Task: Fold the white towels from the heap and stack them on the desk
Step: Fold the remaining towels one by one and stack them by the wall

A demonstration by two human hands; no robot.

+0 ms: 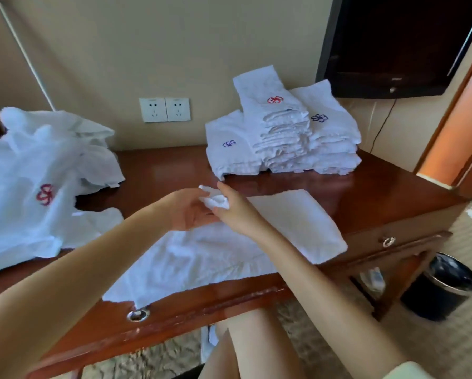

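Both forearms reached out over the wooden table (pixel 152 165). My left hand (pixel 187 207) and right hand (pixel 236 212) met, pinching one bunched corner of a white towel (pixel 289 217) spread flat before me. Folded towels (pixel 281 132) stood stacked at the back right; the unfolded heap (pixel 35 181) lay left.

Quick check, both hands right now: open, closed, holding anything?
Left hand: closed, pinching the bunched far corner of the towel spread on the desk.
Right hand: closed on the same bunched corner.
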